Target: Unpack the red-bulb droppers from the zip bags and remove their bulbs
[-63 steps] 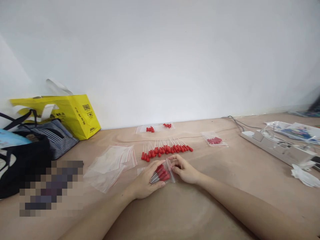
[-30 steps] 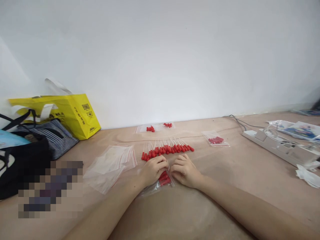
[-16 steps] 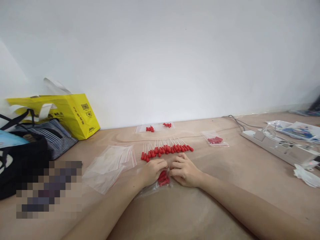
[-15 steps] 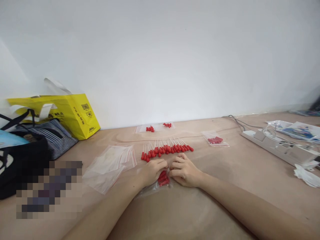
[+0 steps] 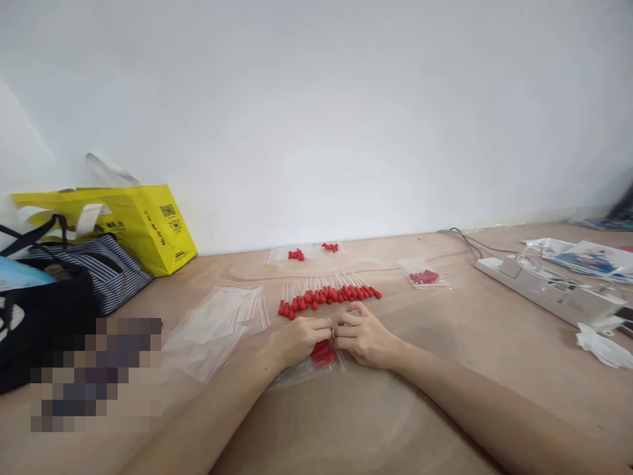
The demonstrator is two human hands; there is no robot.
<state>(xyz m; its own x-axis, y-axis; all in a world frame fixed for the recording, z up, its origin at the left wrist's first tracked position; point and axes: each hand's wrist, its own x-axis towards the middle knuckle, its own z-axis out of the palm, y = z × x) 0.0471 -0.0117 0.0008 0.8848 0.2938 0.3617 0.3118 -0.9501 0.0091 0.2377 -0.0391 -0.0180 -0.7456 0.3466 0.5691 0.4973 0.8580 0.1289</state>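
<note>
In the middle of the counter, a clear bag is lying between your hands, and red bulbs are showing through it. Your left hand is pinching the bag, with its grip clamping on the plastic. Your right hand is pinching it just beside the left, so its grip is clamping on the bag too. Your fingers are hiding that edge, so you cannot tell how it is sitting. Just past your hands, a row of red-topped droppers is lying fanned out, and the thin ends are pointing away from you. On your left, some flat clear bags are lying spread out. On your right, a small filled bag is lying near a white power strip.
</note>
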